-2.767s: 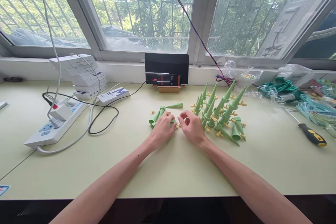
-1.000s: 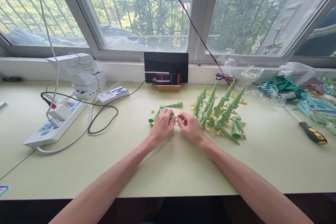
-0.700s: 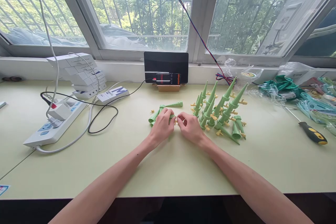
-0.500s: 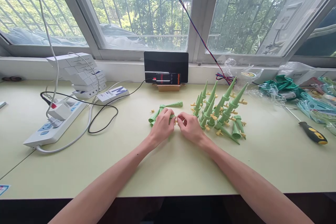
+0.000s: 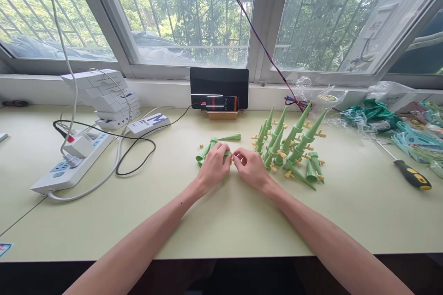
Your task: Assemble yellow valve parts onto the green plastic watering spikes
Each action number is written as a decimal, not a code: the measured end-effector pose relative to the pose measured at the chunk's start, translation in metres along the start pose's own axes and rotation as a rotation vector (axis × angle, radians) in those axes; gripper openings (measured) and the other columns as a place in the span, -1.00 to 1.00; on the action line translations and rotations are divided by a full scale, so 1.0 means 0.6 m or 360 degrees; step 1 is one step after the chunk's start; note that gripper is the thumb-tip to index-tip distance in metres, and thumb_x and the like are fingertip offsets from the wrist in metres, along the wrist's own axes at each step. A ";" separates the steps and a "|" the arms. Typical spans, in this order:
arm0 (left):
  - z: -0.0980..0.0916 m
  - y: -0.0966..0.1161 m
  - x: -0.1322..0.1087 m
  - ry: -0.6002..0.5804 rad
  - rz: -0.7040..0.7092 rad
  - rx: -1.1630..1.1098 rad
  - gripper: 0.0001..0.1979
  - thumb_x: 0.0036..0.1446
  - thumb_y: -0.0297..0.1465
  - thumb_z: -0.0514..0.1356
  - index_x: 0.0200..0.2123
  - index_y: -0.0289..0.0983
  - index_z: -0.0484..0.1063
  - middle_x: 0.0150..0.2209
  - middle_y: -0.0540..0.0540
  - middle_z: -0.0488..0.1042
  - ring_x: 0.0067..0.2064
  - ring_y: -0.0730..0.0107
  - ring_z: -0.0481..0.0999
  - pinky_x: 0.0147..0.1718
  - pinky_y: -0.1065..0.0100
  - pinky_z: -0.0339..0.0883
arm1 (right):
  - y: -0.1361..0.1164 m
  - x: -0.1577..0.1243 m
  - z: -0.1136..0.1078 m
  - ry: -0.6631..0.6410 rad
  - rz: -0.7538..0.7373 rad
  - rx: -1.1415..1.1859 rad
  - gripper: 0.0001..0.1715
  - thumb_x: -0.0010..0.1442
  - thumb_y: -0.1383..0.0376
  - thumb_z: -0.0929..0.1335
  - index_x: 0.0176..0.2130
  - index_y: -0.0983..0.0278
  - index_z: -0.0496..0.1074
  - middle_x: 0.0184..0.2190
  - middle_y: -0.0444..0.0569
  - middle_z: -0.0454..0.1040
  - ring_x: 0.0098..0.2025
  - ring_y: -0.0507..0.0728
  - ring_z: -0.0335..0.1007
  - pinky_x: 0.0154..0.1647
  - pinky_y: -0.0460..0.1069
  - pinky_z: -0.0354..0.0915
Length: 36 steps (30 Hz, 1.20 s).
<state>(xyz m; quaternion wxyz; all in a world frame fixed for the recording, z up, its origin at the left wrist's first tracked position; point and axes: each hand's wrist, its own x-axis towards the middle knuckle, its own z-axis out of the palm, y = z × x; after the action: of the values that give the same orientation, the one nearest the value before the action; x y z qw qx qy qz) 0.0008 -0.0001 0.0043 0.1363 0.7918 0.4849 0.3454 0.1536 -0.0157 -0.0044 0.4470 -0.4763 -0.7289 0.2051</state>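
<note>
Both hands meet at bench (image 5: 221, 221) centre, just in front of the phone stand. Left hand (image 5: 214, 166) lies knuckles up, fingers (image 5: 218, 149) curled closed around a green spike (image 5: 226, 153) lying flat on the bench; only a short bit of it shows past the hand. Right hand (image 5: 252, 168) is touching close beside it, thumb and forefinger pinched closed on a small yellow fitting (image 5: 231, 160) at the end of that spike; the fitting is mostly hidden, so how far it is seated can't be told. Loose green spikes (image 5: 204, 152) lie just left of the left hand, and one more spike (image 5: 231, 138) lies on its side just behind the hands. Right of the right hand is a cluster of finished spikes (image 5: 290, 143) with yellow fittings, most standing point up, a few lying flat at the near edge. Behind the hands, a phone (image 5: 221, 103) sits on a wooden stand against a dark screen (image 5: 219, 85) at the window sill. Far left: white power strip (image 5: 69, 166) with a plug in it, black cable (image 5: 134, 147) looped on the bench, stack of white boxes (image 5: 104, 97). Far right: screwdriver (image 5: 411, 177) with black and yellow handle, well apart from the hands, and plastic bags (image 5: 372, 117) of green parts.
</note>
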 end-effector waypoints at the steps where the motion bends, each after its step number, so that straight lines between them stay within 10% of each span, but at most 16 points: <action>1: 0.000 0.000 0.000 0.0000 0.0002 0.0001 -0.94 0.23 -0.43 0.06 -0.32 -0.22 0.28 -0.27 -0.08 0.35 -0.35 0.34 0.38 -0.38 0.29 0.26 | 0.000 0.000 0.000 0.0001 -0.0005 0.0001 -0.81 0.24 0.26 0.27 -0.35 0.25 0.43 -0.51 -0.13 0.45 -0.53 0.03 0.28 -0.45 -0.07 0.21; 36: 0.004 -0.005 0.000 0.0023 0.0061 0.0002 -0.95 0.22 -0.45 0.07 -0.32 -0.23 0.28 -0.27 -0.07 0.36 -0.38 0.36 0.37 -0.39 0.29 0.27 | -0.003 -0.001 -0.001 0.0040 0.0003 -0.0013 -0.84 0.20 0.29 0.29 -0.39 0.27 0.42 -0.58 -0.17 0.37 -0.55 0.01 0.23 -0.46 -0.09 0.18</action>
<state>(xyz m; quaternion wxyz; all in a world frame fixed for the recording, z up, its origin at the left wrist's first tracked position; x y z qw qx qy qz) 0.0004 0.0015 0.0010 0.1256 0.7985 0.4710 0.3532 0.1529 -0.0173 -0.0030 0.4541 -0.4812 -0.7236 0.1965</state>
